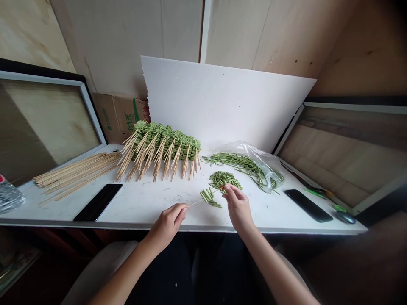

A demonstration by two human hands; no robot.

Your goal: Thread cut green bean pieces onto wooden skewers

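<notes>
A thin bamboo skewer slants up to the right between my two hands. My left hand is closed on its lower end, fingertips pinched together. At the upper end, my right hand pinches it between thumb and forefinger; whether a bean piece is also in those fingers I cannot make out. Several short green bean pieces lie side by side along the skewer's line; whether they are threaded or on the table behind it is unclear. Just beyond my right hand is a heap of cut green beans.
Stacked bean skewers stand at the back left, near loose bamboo skewers. Long beans lie partly under a plastic bag. Phones, one black phone left and a dark one right, rest on the white table.
</notes>
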